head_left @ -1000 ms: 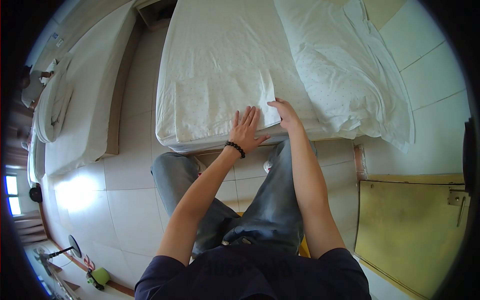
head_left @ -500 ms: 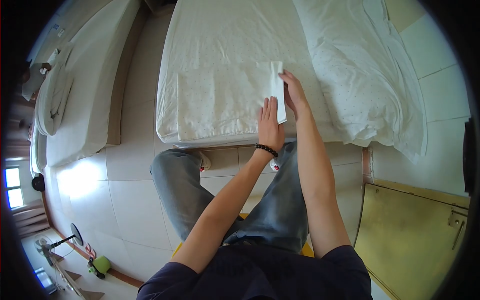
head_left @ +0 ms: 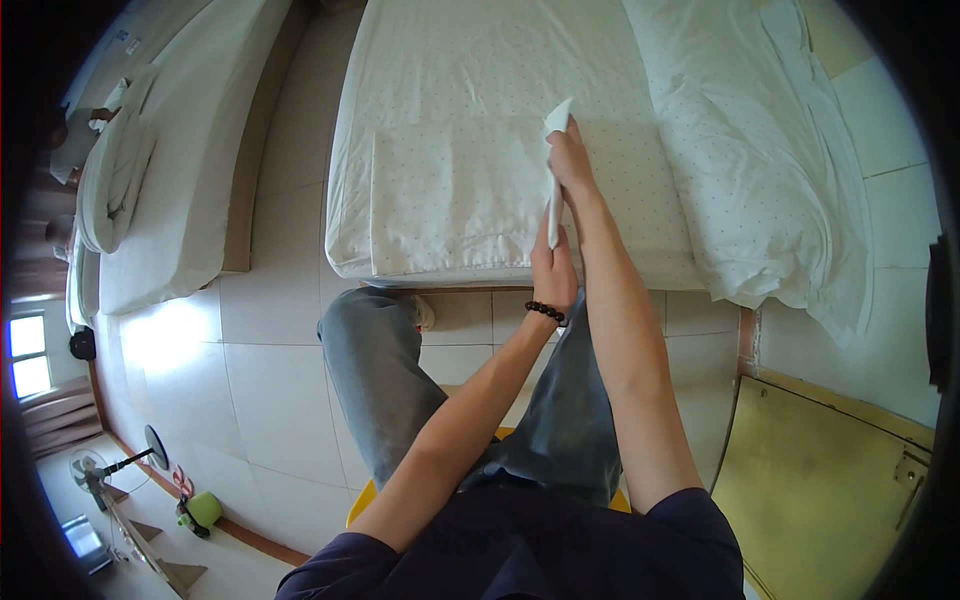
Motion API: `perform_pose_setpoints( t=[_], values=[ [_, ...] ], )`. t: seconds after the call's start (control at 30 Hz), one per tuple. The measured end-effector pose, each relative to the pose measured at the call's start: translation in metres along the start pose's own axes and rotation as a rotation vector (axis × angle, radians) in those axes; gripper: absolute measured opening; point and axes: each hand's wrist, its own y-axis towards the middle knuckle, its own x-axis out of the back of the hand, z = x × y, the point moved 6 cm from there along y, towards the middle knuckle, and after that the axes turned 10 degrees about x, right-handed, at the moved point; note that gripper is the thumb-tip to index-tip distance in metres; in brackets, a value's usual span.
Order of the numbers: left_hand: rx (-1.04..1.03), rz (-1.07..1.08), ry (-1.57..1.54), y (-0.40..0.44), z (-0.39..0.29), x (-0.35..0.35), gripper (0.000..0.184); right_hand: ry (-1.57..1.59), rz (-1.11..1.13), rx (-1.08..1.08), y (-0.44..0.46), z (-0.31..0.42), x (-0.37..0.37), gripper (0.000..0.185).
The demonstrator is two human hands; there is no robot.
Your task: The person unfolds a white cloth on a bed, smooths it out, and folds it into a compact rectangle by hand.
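Count: two bare hands, one dotted cloth (head_left: 455, 195), two beds, one bead bracelet (head_left: 546, 313); clock directions are the sitter's, twelve straight ahead.
Left hand: the left hand (head_left: 553, 268) is nearly closed, fingers fairly straight, the cloth's upright folded strip held between fingers and thumb at its near end.
Right hand: farther out, just beyond the left, the right hand (head_left: 570, 165) is curled shut around the same strip, a white tip poking out past it.
Cloth: spread flat toward nine o'clock from the hands, its edge there raised in their hold.
Near bed: white dotted sheet (head_left: 500, 60) under the cloth, rumpled white bedding (head_left: 735, 170) heaped toward one o'clock.
Room: the other bed (head_left: 190, 170) stands toward half past ten, with rolled bedding (head_left: 115, 190) and a person (head_left: 75, 145) beyond; a fan (head_left: 90, 470) and green bin (head_left: 204, 510) at nine, a yellowish panel (head_left: 820, 480) at three, pale tiles (head_left: 280, 400) between the beds and under the sitter's jeans (head_left: 375, 360).
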Motion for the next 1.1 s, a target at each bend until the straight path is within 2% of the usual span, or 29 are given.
perform_pose_setpoints(
  t=[0.03,0.07,0.1,0.17,0.37,0.53,0.67,0.77,0.93,1.0,1.07,1.1],
  values=[
    [-0.001,-0.002,0.003,-0.001,-0.001,0.002,0.048,-0.051,-0.03,0.157,0.023,-0.036,-0.016,0.061],
    [0.142,-0.093,-0.149,-0.001,0.006,0.009,0.047,-0.101,-0.062,0.313,0.044,-0.071,-0.032,0.063],
    [0.285,-0.185,-0.3,-0.004,0.014,0.016,0.047,-0.098,-0.062,0.312,0.04,-0.071,-0.041,0.063],
    [0.569,-0.368,-0.606,-0.014,0.031,0.024,0.048,-0.599,0.003,0.401,0.026,-0.062,-0.061,0.065],
    [0.543,-0.37,-0.601,-0.024,0.03,0.036,0.05,-0.792,0.045,0.527,0.007,-0.061,-0.089,0.066],
    [0.607,-0.346,-0.73,-0.017,0.039,0.045,0.046,-0.929,0.063,0.567,0.003,-0.064,-0.098,0.066],
    [0.719,-0.19,-0.951,-0.009,0.058,0.04,0.038,-1.112,0.07,0.597,0.002,-0.068,-0.102,0.067],
    [0.696,-0.19,-0.921,-0.008,0.085,0.047,0.034,-1.106,0.065,0.637,-0.006,-0.062,-0.105,0.068],
    [0.739,-0.127,-0.856,-0.031,0.071,0.058,0.029,-1.125,0.063,0.704,-0.019,-0.047,-0.105,0.072],
    [0.89,-0.08,-0.837,-0.05,0.063,0.066,0.031,-1.133,0.09,0.723,-0.026,-0.044,-0.107,0.075],
    [0.888,0.1,-0.78,-0.068,0.053,0.074,0.032,-1.068,0.087,0.729,-0.03,-0.045,-0.105,0.075],
    [0.879,0.104,-0.777,-0.08,0.045,0.08,0.032,-1.002,0.083,0.734,-0.029,-0.044,-0.104,0.075]
  ],
)
